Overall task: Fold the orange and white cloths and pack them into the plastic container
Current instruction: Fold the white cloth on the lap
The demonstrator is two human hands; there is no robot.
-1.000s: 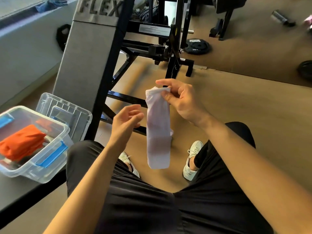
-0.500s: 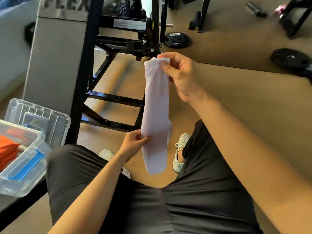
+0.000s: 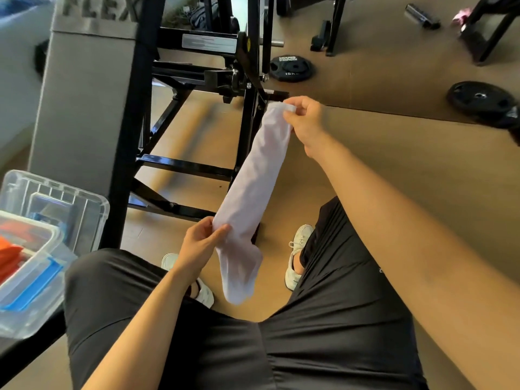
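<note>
A long white cloth [image 3: 254,187] hangs stretched at a slant above my knees. My right hand [image 3: 305,121] pinches its top end. My left hand [image 3: 201,242] grips it lower down, and the loose tail droops below that hand. At the far left a clear plastic container [image 3: 42,280] with blue clips sits on a dark bench, and the folded orange cloth [image 3: 9,253] lies inside it, partly cut off by the frame edge.
The container's clear lid [image 3: 60,204] leans behind it. A black gym machine frame [image 3: 185,164] and a grey upright pad [image 3: 84,102] stand ahead. Weight plates [image 3: 291,69] lie on the brown floor. My black shorts and white shoes are below.
My left hand has taken hold of the white cloth's lower part. My right hand moved right and pulled the cloth taut at a slant. The view shifted right, pushing the container to the edge.
</note>
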